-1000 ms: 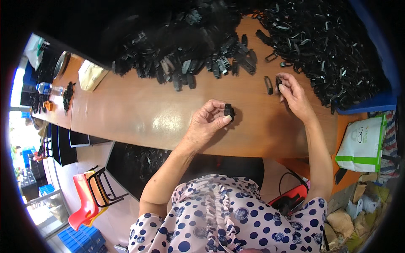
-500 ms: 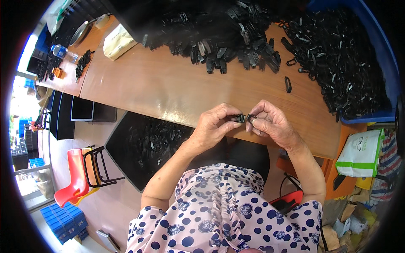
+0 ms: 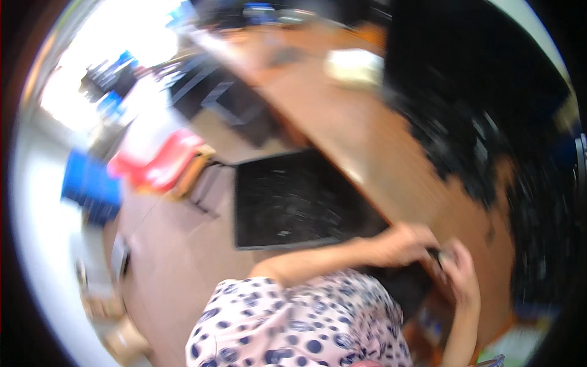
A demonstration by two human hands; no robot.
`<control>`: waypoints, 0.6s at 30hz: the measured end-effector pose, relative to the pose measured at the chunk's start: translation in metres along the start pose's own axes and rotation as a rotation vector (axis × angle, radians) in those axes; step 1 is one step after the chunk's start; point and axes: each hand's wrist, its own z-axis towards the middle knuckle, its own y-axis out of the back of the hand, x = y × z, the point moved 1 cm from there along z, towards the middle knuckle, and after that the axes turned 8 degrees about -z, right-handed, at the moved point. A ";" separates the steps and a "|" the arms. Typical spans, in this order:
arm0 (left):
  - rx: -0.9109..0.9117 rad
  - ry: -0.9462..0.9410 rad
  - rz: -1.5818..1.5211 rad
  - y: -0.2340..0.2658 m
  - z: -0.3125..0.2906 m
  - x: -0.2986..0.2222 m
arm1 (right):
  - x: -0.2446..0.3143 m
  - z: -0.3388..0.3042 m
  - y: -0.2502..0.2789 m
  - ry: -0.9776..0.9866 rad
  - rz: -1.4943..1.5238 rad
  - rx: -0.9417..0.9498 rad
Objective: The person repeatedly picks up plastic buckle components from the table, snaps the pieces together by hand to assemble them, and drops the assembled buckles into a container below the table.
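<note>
Brown wooden table now runs diagonally, whole view swung left and blurred vs half a second back | left hand and right hand meet at table edge, as before | I see both pinching small black part between fingertips | black tray now centre frame | red chair upper left

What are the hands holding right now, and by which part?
Both hands, left hand and right hand, meet on a small dark part; motion blur hides the exact hold.

Heavy motion blur, upper-left glare, fisheye rim
</note>
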 end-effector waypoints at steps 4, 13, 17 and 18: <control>0.104 -0.023 -0.239 -0.016 -0.025 -0.013 | -0.011 -0.035 -0.018 -0.076 0.069 -0.009; -0.005 -0.022 0.094 -0.020 -0.073 -0.049 | -0.011 -0.056 -0.046 -0.101 0.127 0.114; 0.025 0.010 0.195 -0.025 -0.084 -0.058 | -0.023 -0.070 -0.051 -0.083 0.106 0.086; 0.019 0.008 0.198 -0.028 -0.087 -0.056 | -0.019 -0.076 -0.056 -0.081 0.101 0.090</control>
